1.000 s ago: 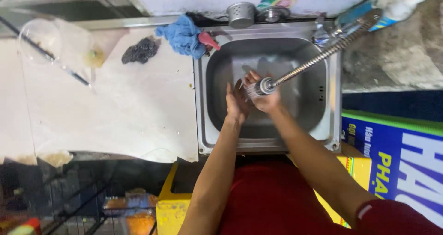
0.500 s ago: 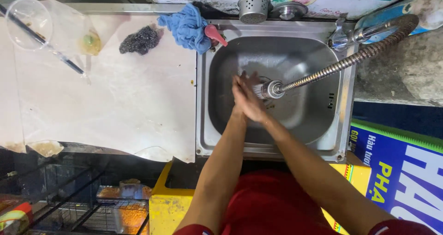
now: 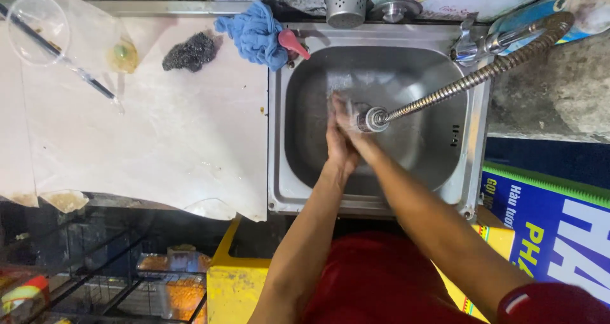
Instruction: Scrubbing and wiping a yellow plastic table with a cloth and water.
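Here the left hand (image 3: 338,147) and the right hand (image 3: 353,128) are pressed together, palm on palm, holding nothing, over the middle of the steel sink (image 3: 289,190). The hose nozzle (image 3: 370,118) touches the right hand and water runs on both. I judge the washing is in progress; no foam is visible. At the sink's far left corner lies a blue cloth (image 3: 253,38), beside it a dark scrubber (image 3: 190,52) on the counter (image 3: 159,146).
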